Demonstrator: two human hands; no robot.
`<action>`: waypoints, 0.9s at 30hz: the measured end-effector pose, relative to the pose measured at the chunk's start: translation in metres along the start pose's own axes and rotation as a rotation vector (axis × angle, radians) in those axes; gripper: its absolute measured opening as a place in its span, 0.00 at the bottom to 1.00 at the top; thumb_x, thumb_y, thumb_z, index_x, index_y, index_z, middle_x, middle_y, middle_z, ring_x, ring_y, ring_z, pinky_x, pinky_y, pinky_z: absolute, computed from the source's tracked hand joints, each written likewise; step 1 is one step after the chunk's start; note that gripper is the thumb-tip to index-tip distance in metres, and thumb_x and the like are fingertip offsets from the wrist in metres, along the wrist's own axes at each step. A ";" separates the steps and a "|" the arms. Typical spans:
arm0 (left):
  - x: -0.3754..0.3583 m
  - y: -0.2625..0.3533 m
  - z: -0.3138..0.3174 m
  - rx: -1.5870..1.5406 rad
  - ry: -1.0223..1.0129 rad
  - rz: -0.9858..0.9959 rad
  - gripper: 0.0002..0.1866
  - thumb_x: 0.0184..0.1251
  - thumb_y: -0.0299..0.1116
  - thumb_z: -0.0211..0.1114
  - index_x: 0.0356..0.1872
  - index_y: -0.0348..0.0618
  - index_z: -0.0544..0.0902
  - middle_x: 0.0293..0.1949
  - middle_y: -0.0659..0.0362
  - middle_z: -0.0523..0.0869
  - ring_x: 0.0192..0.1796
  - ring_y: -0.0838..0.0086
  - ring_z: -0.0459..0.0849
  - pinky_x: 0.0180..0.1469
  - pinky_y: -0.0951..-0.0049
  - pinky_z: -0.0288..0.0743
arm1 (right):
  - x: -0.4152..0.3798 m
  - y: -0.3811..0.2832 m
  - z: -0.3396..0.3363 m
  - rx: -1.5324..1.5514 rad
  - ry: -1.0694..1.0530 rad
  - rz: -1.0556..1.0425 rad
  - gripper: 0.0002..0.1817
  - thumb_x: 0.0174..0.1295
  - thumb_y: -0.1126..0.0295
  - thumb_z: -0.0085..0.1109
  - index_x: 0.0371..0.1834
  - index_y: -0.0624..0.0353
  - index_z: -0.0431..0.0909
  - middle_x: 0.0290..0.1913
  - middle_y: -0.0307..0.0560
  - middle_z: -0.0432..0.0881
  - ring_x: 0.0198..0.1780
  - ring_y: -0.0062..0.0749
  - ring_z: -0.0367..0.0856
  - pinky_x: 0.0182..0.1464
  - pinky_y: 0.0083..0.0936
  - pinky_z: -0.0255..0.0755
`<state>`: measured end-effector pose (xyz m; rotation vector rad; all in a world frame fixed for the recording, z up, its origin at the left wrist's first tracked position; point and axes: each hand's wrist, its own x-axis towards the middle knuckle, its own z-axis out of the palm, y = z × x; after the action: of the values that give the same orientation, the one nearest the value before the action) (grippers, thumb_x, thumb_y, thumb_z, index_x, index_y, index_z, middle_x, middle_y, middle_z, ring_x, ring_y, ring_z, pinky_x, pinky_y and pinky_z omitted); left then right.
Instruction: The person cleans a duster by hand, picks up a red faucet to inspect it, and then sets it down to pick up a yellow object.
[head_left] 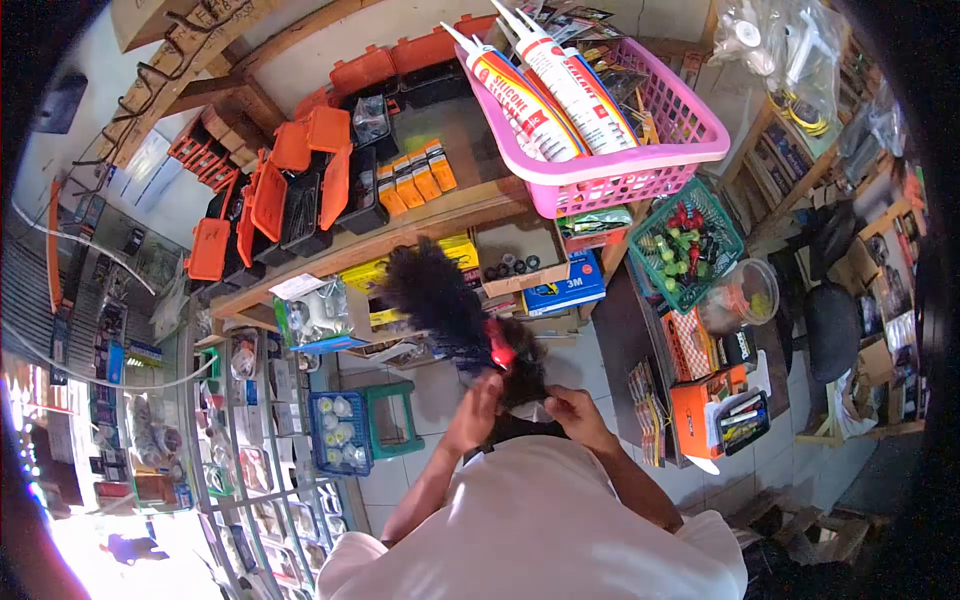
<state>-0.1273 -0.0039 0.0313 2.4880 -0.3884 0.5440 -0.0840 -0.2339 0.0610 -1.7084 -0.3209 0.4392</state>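
Note:
A dark, fluffy feather duster [430,290] with a red part [499,343] lies across the middle of the view, just beyond my hands. My left hand [474,412] is closed at its lower end, just under the red part. To the right, my right hand [582,418] has its thumb and fingers pressed together beside the dark feathers [524,372]. A small greyish piece shows by its fingertips, too unclear to name. Both hands are in front of the white shirt.
Beyond the hands, a wooden shelf [480,205] bears orange-lidded boxes [268,200] and a pink basket [625,165] of sealant tubes. A green basket [686,240] stands right. Lower left are a blue basket [340,432], a green stool [393,418] and glass shelving [250,500].

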 end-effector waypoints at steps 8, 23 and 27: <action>0.002 -0.014 -0.029 -0.672 0.032 -0.680 0.18 0.78 0.40 0.39 0.48 0.37 0.73 0.37 0.51 0.76 0.39 0.65 0.75 0.43 0.66 0.69 | -0.011 -0.007 -0.006 -0.188 -0.060 -0.087 0.12 0.63 0.64 0.60 0.38 0.64 0.78 0.23 0.50 0.78 0.22 0.30 0.74 0.28 0.28 0.69; -0.011 0.019 -0.027 -0.846 -0.175 -0.826 0.20 0.78 0.42 0.42 0.58 0.40 0.73 0.43 0.53 0.80 0.43 0.68 0.77 0.44 0.68 0.72 | 0.005 -0.032 -0.020 -0.356 -0.003 -0.218 0.10 0.60 0.64 0.60 0.36 0.61 0.80 0.23 0.53 0.78 0.22 0.42 0.79 0.25 0.33 0.70; -0.029 0.002 -0.013 -0.265 -0.286 -0.396 0.20 0.78 0.37 0.42 0.63 0.39 0.70 0.53 0.51 0.80 0.50 0.65 0.80 0.50 0.69 0.74 | 0.005 -0.047 -0.024 -0.515 -0.004 -0.323 0.09 0.59 0.64 0.59 0.36 0.58 0.80 0.26 0.54 0.80 0.27 0.49 0.80 0.28 0.39 0.72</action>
<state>-0.1577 0.0068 0.0287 2.2988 -0.0605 -0.0228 -0.0666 -0.2445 0.1100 -2.1032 -0.7498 0.1231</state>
